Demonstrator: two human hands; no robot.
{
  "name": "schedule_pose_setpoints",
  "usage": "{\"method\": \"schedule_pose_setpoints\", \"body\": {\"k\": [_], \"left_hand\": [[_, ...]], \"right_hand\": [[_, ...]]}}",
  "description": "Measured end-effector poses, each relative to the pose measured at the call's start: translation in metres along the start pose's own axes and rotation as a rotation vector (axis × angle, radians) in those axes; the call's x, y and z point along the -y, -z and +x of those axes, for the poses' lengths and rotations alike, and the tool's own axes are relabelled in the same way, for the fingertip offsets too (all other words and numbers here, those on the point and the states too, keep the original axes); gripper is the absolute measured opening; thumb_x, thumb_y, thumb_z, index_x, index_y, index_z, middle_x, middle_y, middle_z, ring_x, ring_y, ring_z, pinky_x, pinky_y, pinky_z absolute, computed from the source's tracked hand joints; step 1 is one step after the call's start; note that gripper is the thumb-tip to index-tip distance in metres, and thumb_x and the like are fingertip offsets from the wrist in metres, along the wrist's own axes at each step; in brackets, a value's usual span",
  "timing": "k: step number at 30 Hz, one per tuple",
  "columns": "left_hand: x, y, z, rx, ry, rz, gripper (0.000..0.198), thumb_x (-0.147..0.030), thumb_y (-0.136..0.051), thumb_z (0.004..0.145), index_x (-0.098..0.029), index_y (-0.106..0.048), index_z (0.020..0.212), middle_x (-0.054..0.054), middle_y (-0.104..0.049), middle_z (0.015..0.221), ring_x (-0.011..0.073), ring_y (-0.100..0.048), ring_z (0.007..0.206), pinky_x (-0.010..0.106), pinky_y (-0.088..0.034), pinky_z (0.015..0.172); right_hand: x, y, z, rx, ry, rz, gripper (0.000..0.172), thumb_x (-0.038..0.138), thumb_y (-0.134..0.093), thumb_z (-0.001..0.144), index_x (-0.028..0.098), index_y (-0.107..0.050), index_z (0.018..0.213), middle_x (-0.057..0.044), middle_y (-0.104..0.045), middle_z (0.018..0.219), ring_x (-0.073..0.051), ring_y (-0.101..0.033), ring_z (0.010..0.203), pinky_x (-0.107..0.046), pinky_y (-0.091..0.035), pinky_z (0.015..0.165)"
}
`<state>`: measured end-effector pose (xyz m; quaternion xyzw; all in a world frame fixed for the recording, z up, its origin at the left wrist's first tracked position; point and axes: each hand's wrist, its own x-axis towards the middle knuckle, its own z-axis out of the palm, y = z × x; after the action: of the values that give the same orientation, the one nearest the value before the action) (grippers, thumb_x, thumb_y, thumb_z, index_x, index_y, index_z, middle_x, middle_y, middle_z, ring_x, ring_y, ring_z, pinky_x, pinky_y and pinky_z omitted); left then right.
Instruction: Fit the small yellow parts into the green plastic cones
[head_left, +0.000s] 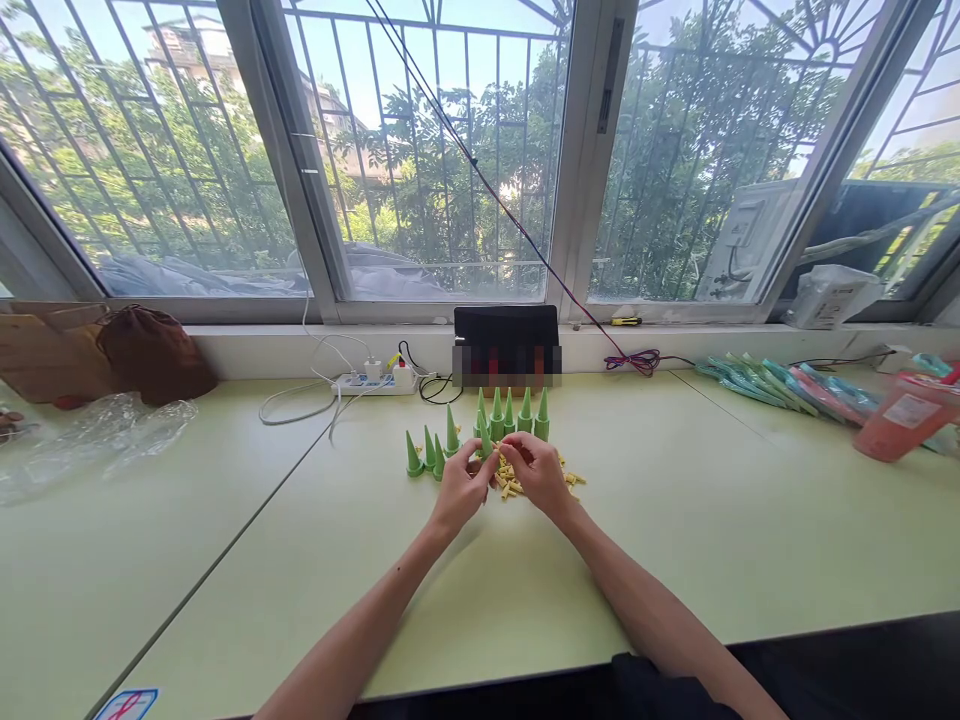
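My left hand [463, 482] is closed around a small green cone [486, 440], which it holds tilted above the table. Pressed up against the cone's right side are the pinched fingertips of my right hand [538, 472]; whatever sits between them is too small to make out. Just behind my hands stands a row of upright green cones [525, 412]. Several more cones [415, 456] are to the left of my left hand. Under and beside my right hand lies a loose pile of small yellow pieces [510, 488], partly hidden by the fingers.
A dark tablet [506, 335] leans at the sill behind the cones. A power strip [375, 382] with cables is left of it. Clear plastic wrap [150, 430] lies far left. At right are a red-pink cup [904, 420] and wrapped flat packets [765, 385].
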<state>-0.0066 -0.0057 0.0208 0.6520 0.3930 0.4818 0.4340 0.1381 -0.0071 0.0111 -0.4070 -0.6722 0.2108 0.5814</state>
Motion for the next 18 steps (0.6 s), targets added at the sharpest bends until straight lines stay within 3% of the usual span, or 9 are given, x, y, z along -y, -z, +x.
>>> {"method": "schedule_pose_setpoints", "body": {"k": [8,18], "left_hand": [[-0.0089,-0.0001,-0.0033,-0.047,0.003,-0.012,0.034,-0.049,-0.062,0.080,-0.020,-0.046,0.081,-0.010,-0.040,0.039,0.0074,-0.038,0.033,0.018,-0.029,0.035],[-0.0097,-0.0019,-0.0025,-0.065,-0.021,-0.028,0.033,-0.048,-0.062,0.081,-0.019,-0.047,0.081,-0.008,-0.044,0.046,0.0064,-0.040,0.037,0.018,-0.030,0.037]], "right_hand": [[0.0033,0.0001,-0.0018,0.035,0.013,0.016,0.020,0.036,-0.053,0.090,0.018,-0.059,0.097,-0.004,-0.065,0.080,-0.014,-0.057,0.058,-0.025,-0.045,0.054],[0.0032,-0.0001,-0.0017,0.037,0.006,0.022,0.022,0.038,-0.050,0.092,0.018,-0.060,0.095,-0.002,-0.062,0.074,-0.012,-0.054,0.055,-0.023,-0.043,0.051]]}}
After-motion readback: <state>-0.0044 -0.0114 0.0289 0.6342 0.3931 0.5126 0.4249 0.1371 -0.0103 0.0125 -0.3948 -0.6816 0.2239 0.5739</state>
